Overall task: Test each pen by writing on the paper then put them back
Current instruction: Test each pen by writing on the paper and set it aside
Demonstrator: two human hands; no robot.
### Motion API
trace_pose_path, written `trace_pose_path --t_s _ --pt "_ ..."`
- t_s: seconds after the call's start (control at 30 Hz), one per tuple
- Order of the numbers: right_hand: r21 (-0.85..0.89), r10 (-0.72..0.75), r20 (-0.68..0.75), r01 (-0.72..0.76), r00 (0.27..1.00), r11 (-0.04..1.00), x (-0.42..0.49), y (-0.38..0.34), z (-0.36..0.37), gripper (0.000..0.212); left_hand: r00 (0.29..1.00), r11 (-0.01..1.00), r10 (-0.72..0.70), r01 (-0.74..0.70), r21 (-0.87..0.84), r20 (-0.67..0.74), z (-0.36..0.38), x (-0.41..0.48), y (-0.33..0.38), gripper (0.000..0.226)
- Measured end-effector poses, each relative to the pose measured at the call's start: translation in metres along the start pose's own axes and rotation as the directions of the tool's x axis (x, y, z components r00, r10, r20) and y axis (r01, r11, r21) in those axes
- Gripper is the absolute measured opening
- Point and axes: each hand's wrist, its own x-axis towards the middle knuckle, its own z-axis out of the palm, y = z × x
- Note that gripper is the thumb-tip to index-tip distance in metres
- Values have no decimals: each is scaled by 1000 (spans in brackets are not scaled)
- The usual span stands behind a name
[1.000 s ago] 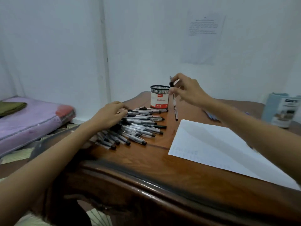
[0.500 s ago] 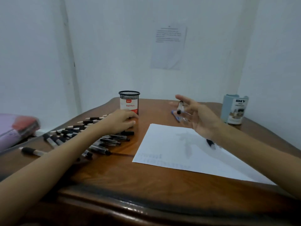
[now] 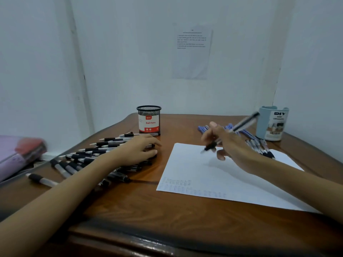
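Note:
My right hand holds a black pen in a writing grip, its tip just above the top of the white paper. Faint rows of scribbles mark the paper's near left corner. My left hand rests palm down, fingers relaxed, on a spread of several black pens lying left of the paper. A black mesh pen cup labelled "Ball Pens" stands behind those pens.
Several blue pens lie behind the paper at the right. A pale blue desk organizer stands at the back right corner. The wooden table has a curved front edge. A purple mattress lies off to the left.
My right hand swung from beside the mesh cup over to the paper and turned the pen into a writing grip. The camera view shifted right. My left hand stayed on the black pens.

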Motion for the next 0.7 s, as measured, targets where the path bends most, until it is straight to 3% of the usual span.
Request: trace_pose_path --t_s 0.03,0.07,0.17,0.23,0.43,0.63,0.7 --pt "26 3 23 -3 1000 1000 -2 -1 -1 28 1000 1000 -1 1 -1 1 0 -1 0 33" --pt "25 15 32 -16 999 1000 -4 -1 -1 31 1000 1000 -4 4 0 3 -1 -1 1 33" --pt "-31 45 -1 -45 999 998 -5 -2 3 74 1000 1000 -10 10 5 16 -1 -1 0 33" --pt "-49 36 -34 -37 999 998 -4 -2 4 84 1000 1000 -4 4 4 31 0 -2 0 32" --pt "-97 38 -80 -46 996 994 -3 5 1 43 998 1000 2 -2 8 60 0 -1 -2 29" --pt "-82 149 94 -142 984 987 -2 -3 2 64 999 999 3 -1 -33 42 1 -1 -1 35" --pt "12 216 100 -218 971 976 -5 -6 2 50 996 994 22 -13 -110 81 1 -3 4 45"
